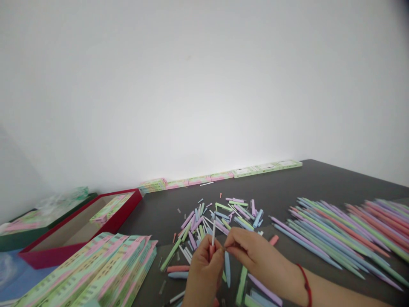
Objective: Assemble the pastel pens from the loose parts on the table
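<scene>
My left hand is closed round a coral-pink pen barrel, held upright. Out of its top stands a thin white refill. Just to the right, my right hand pinches thumb and forefinger together close to the left fingers; whatever lies between those tips is too small to make out. Around and behind both hands lies a loose pile of pastel pen parts. A blue pen barrel lies between the hands, and a green one is under my right wrist.
Rows of long pastel pens lie at the right. Printed flat boxes are stacked at the front left, near a red box lid and a green box. More printed boxes line the wall.
</scene>
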`<state>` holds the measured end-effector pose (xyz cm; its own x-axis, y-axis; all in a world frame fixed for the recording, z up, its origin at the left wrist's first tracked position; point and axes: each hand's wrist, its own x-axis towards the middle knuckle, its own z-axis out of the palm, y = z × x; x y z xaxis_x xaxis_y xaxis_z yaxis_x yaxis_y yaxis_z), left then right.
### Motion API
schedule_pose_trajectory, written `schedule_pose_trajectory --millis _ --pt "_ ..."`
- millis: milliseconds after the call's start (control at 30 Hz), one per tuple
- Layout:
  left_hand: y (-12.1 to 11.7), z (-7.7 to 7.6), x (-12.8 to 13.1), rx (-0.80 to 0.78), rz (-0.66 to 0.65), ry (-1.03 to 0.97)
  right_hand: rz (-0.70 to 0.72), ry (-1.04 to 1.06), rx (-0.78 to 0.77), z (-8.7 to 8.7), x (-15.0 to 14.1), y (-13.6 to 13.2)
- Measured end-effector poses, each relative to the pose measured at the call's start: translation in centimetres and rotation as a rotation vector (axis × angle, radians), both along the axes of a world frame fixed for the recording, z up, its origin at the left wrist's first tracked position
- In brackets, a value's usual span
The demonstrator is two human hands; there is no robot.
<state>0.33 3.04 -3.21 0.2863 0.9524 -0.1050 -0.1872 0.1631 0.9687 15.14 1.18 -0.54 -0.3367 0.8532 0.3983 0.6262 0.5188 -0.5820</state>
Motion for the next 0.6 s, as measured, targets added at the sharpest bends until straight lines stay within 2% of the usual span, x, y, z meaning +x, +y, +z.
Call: schedule_pose_trajectory --millis 100,167,233,300,400,500,600 --pt "0.4 -0.2 -0.3 0.011 0.006 -0.024 0.042 -0.130 0.172 0.0 0.5 0.3" --pt "0.7 -0.5 -0.6 0.014 0.017 -0.039 0.015 -0.160 0.226 0.2 0.9 0.6" --pt "1.0 -0.8 -0.8 0.023 0.024 -0.039 -0.070 -0.103 0.145 0.3 1.3 1.0" --pt "1.3 -1.3 -0.8 0.026 0.027 -0.028 -0.147 -0.070 -0.008 -0.1 1.6 1.6" --pt "1.8 -2.2 -0.7 0.019 0.031 0.000 -0.170 -0.154 -0.159 -1.2 1.9 2.5" --pt "2.1 -2.8 -0.6 0.007 0.022 0.032 -0.143 -0.187 -0.113 -1.8 1.9 2.7" --pt "2.0 -3.0 -0.7 0.000 -0.007 0.069 -0.073 0.017 -0.099 -1.2 1.5 2.3"
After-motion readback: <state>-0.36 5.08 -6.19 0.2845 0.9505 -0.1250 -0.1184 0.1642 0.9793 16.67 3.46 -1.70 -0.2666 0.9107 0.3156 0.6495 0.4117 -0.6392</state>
